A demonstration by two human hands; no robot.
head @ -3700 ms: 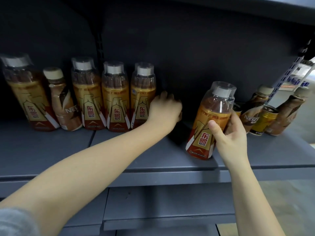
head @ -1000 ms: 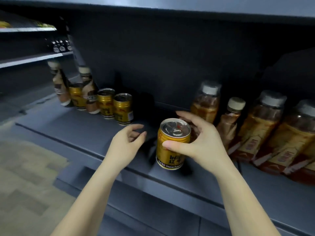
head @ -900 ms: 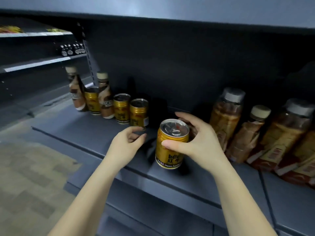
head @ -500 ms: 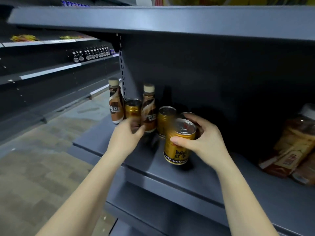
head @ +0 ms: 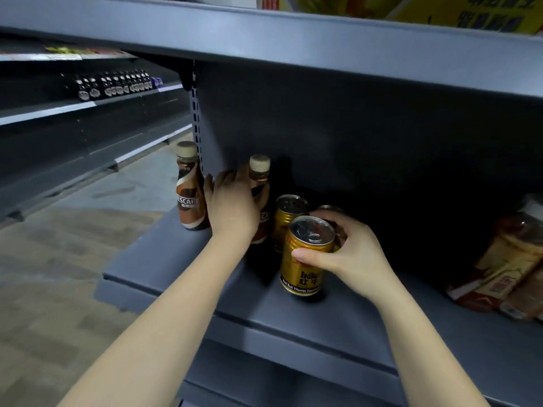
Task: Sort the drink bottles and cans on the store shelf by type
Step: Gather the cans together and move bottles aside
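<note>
Can [head: 307, 257] is gripped by right hand [head: 349, 257], beside the can group; left hand [head: 232, 207] is wrapped on coffee bottle [head: 260, 177], likely clearing room.

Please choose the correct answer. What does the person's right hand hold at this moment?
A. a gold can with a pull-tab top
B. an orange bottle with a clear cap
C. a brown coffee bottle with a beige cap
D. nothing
A: the right hand wraps its fingers and thumb around the gold can at the front of the shelf, pull-tab top facing up.
</note>
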